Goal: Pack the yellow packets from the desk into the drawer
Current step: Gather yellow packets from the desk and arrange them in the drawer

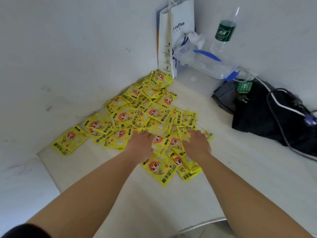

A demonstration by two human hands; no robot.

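Packets [137, 115], all yellow, lie scattered over the desk [223, 169] from mid-frame up toward the corner at upper centre. Left hand [139, 143] and right hand [195, 143] rest palm-down on the nearest ones, fingers flat, gripping nothing.

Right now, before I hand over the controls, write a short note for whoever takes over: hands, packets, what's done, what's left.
Left hand: open, resting flat on the hand warmer packets; no grip visible.
Right hand: open, resting flat on the same pile.
Packets: all scattered and overlapping on the desk, from the corner by the paper coffee bag down to the hands.
Done: nothing visibly packed; the drawer is not in view.
Left: gather the packets and move them all into the drawer.
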